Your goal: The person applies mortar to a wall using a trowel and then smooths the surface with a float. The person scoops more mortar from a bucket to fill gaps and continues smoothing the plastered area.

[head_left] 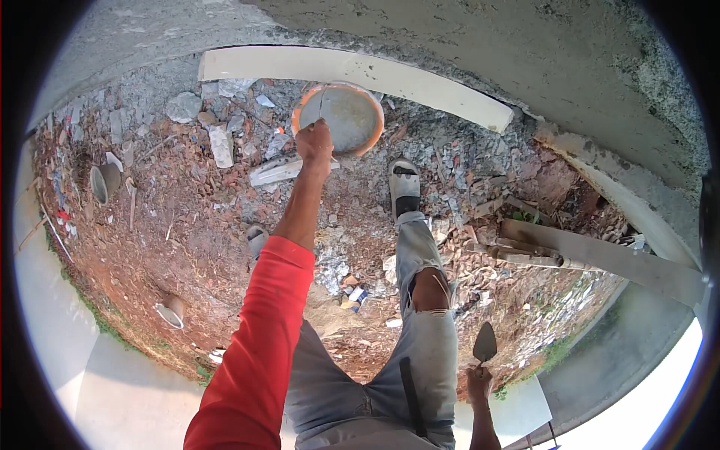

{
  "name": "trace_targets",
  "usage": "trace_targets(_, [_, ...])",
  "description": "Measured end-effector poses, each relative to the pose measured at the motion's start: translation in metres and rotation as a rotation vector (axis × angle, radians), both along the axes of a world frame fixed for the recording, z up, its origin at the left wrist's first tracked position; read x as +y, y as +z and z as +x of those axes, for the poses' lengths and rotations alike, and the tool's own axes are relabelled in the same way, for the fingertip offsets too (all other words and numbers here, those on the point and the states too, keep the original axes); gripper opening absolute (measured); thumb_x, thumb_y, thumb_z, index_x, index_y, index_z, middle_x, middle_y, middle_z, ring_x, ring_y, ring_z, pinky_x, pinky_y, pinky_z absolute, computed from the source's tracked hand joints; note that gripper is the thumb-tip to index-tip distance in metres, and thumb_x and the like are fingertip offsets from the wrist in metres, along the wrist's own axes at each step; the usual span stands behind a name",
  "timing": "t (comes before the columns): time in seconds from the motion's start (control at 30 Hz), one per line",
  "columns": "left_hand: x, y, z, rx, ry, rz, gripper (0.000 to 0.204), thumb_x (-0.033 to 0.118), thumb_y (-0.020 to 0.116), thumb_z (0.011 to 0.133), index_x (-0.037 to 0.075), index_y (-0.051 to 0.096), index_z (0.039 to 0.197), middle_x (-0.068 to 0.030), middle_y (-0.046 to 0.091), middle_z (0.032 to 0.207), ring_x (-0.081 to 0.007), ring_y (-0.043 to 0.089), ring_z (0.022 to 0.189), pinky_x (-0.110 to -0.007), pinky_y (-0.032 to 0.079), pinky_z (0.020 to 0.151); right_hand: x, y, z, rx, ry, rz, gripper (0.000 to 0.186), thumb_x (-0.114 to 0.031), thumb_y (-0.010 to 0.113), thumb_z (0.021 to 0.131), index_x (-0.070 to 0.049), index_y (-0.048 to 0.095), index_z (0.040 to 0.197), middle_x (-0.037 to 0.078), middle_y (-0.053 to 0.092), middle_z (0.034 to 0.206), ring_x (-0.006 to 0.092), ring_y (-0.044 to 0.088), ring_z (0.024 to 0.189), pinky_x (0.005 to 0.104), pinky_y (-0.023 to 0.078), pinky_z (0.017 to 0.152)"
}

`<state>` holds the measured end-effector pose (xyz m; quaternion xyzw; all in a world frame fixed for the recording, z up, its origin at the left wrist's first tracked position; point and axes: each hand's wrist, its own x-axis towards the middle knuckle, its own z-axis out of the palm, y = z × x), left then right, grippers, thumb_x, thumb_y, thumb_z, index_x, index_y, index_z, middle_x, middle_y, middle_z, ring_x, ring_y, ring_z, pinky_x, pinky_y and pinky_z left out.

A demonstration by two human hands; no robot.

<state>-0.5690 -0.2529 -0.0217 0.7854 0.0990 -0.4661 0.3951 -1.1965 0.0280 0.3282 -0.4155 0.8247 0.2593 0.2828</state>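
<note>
My left hand (315, 141) reaches out over the near-left edge of an orange bucket (376, 126), closed on a thin handle that runs to the bucket's far rim. Grey, wet-looking material (345, 112) lies inside the bucket. A pale elongated piece (274, 172) rests on the ground below my left wrist. My right hand (478, 382), low at the right beside my leg, is closed on the grip of a pointed trowel (484, 343), its blade turned upward.
A rough concrete wall (525, 52) curves behind the bucket, with a cream board (442, 90) along its foot. Rubble (180, 107) covers the reddish ground. My sandalled foot (404, 184) stands near the bucket. Planks (585, 251) lie at right; two small containers (105, 182) (171, 311) at left.
</note>
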Motion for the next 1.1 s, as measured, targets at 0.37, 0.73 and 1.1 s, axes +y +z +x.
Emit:
trace_targets(0.37, [0.008,-0.107,0.088,-0.203,-0.318,0.114,0.023,0.024,0.057,0.101,0.005,0.07,0.105,-0.0059,0.066,0.094,-0.0193,0.063,0.073,-0.033,0.056,0.065,-0.055,-0.059,-0.021,-0.186,0.232,0.014,0.024,-0.015,0.075,0.087,-0.002,0.056,0.079,0.003,0.055,0.064,0.0134,0.047,0.058,0.0379,0.042,0.056])
trace_targets(0.73, [0.004,-0.075,0.098,-0.023,0.048,-0.206,0.018,0.013,0.062,0.099,-0.004,0.067,0.102,-0.0039,0.06,0.08,-0.0134,0.063,0.07,-0.033,0.06,0.076,-0.354,-0.236,0.19,-0.57,0.734,-0.142,0.028,-0.021,0.067,0.093,-0.001,0.064,0.113,0.022,0.072,0.097,0.0435,0.071,0.089,0.0539,0.053,0.08])
trace_targets(1.1, [0.098,-0.152,0.195,-0.767,-0.477,0.515,0.047,0.035,0.061,0.093,0.013,0.07,0.134,-0.0155,0.078,0.105,-0.0286,0.075,0.1,-0.038,0.057,0.086,-0.397,-0.369,0.526,-0.641,1.528,-0.066,0.025,-0.018,0.07,0.086,0.002,0.072,0.102,0.02,0.074,0.092,0.0337,0.074,0.096,0.0469,0.058,0.086])
